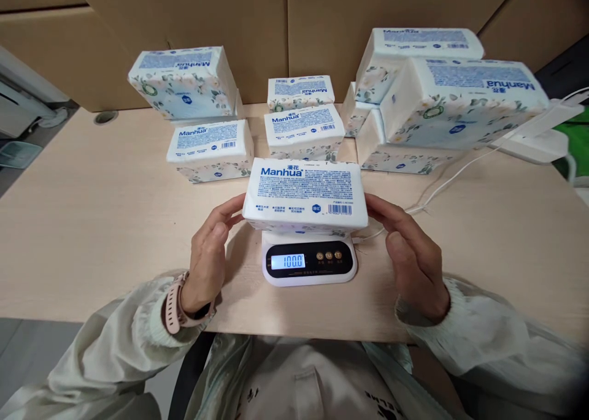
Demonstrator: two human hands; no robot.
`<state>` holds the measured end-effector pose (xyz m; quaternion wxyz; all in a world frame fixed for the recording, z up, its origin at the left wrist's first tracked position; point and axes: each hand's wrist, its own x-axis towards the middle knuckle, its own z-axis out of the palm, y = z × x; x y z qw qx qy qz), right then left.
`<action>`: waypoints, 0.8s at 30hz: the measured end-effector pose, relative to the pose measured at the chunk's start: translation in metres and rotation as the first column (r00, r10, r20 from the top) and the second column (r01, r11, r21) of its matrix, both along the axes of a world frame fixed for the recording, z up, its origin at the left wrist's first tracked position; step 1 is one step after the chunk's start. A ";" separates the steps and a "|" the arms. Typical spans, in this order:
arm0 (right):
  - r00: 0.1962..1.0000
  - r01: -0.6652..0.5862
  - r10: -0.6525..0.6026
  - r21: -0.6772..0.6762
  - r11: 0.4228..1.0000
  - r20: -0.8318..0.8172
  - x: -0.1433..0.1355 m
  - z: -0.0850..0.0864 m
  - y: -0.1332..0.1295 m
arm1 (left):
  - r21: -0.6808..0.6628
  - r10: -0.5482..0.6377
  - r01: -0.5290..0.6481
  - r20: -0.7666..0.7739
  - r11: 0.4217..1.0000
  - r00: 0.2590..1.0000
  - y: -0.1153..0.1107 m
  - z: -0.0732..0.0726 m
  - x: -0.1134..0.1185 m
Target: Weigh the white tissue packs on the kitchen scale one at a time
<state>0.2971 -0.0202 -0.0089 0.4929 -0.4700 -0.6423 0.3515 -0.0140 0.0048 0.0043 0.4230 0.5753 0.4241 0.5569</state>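
Note:
A white and blue Manhua tissue pack [304, 194] lies on a white digital scale [309, 278] in the middle of the table. The lit display [288, 261] reads 100.0. My left hand [212, 248] is at the pack's left end, its fingertips at or very near the side, fingers stretched and nothing enclosed. At the right end, my right hand [410, 254] has its fingers extended beside the pack in the same way. Whether the fingertips press on the pack cannot be made out.
More tissue packs stand behind: a left stack [184, 92], a middle group [304, 129] and a right stack [460, 101]. A white cable [453, 178] runs from the scale to a power strip [534, 141]. Cardboard [335, 27] backs the table [115, 224].

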 end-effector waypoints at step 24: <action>0.999 0.024 -0.024 0.010 1.000 -0.037 -0.002 0.000 0.001 | 0.031 0.006 -0.006 0.009 1.000 1.000 0.002 -0.001 -0.001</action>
